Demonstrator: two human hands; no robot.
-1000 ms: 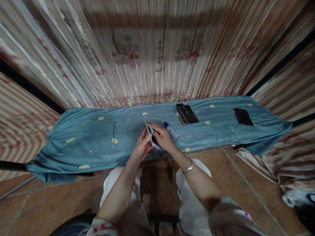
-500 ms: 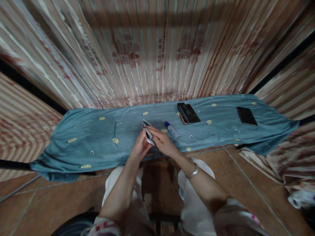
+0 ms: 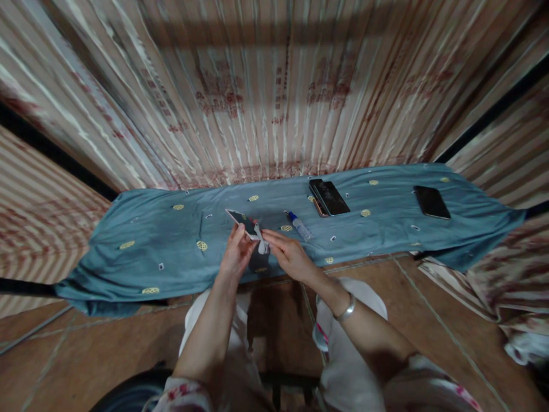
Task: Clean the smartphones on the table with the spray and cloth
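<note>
one phone (image 3: 241,222) in the left hand (image 3: 235,257), right hand (image 3: 291,257) beside it.

Looks like a makeshift phone-repair stall rather than a home or office. Walled in on three sides by corrugated metal sheeting (image 3: 266,103) with faded red print. Fitted with a narrow bench draped in a blue cloth (image 3: 141,240), carrying several dark phones (image 3: 329,198), another phone (image 3: 432,202) further along, and a small blue-capped bottle (image 3: 299,226). Floored in reddish-brown tiles (image 3: 86,355).
</note>
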